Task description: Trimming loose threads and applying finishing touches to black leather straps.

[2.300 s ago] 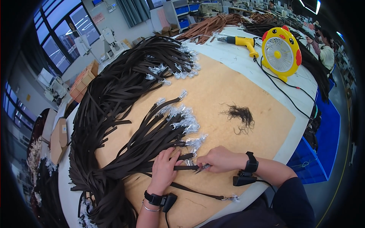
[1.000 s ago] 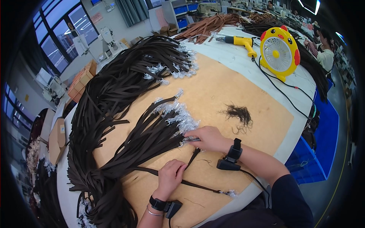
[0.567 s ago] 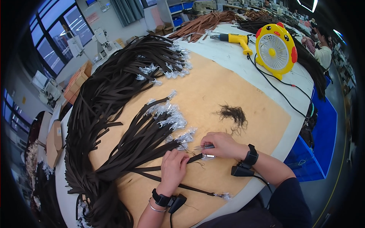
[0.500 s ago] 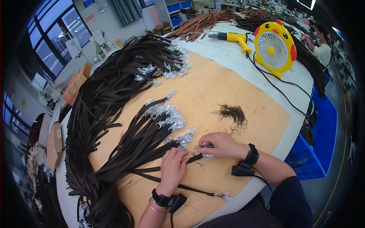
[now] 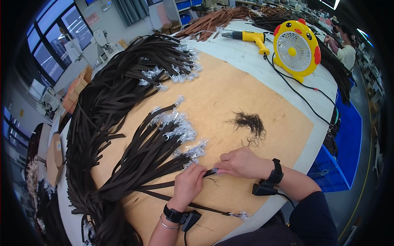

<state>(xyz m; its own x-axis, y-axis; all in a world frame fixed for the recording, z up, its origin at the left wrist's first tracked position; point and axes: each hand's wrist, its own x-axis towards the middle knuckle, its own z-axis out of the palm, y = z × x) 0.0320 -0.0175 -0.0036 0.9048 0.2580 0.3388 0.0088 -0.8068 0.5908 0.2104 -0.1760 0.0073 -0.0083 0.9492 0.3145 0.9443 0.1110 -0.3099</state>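
Note:
My left hand (image 5: 188, 184) pinches a dark brown flat strap (image 5: 209, 174) just above the tan work sheet. My right hand (image 5: 243, 164) is closed at the same strap's end, where a small shiny bit shows at the fingertips. Whether it also holds a tool is hidden by the fingers. Beside my left hand lies a fanned bundle of similar straps (image 5: 141, 164), their ends wrapped in clear plastic (image 5: 180, 128). One single strap (image 5: 209, 208) with a wrapped metal end lies nearer me, below both hands.
A large heap of dark straps (image 5: 102, 94) fills the left side. Loose thread clippings (image 5: 250, 123) lie beyond my right hand. Farther back are a yellow heat gun (image 5: 250, 37), a chick-shaped fan (image 5: 293, 51) with a cable, and brown straps (image 5: 213, 22). A blue bin (image 5: 338, 164) stands right.
My right hand has shifted slightly down and closed in on the strap's end. The slim pointed tool seen in it before no longer shows clearly. My left hand stays on the strap.

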